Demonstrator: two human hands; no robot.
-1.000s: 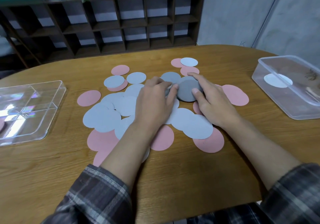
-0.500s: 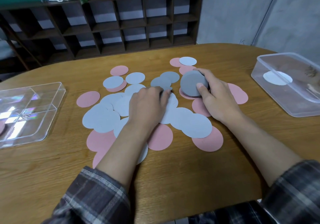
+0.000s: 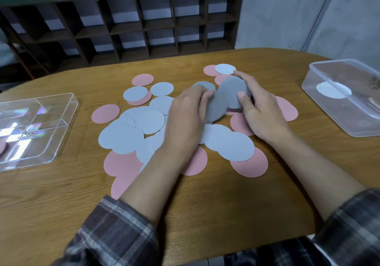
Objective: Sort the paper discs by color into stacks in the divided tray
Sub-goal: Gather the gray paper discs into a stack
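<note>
Pink, light blue-grey and darker grey paper discs lie scattered and overlapping across the middle of the wooden table. My right hand (image 3: 261, 111) grips a small stack of dark grey discs (image 3: 233, 90), tilted up off the table. My left hand (image 3: 187, 117) pinches another dark grey disc (image 3: 214, 109) whose edge meets that stack. One more dark grey disc (image 3: 202, 85) lies flat just behind my left fingers. The clear divided tray (image 3: 51, 140) sits at the table's left edge, with a pink disc (image 3: 2, 147) showing at its far left.
A clear plastic tub (image 3: 320, 109) stands at the right and holds a white disc (image 3: 333, 90). A white disc (image 3: 225, 69) lies on a pink one at the far side of the pile. A dark cubby shelf (image 3: 144, 25) lines the wall behind the table.
My right hand lifted the dark grey stack off the table and tilted it. My left hand picked up a dark grey disc and brought it against the stack.
</note>
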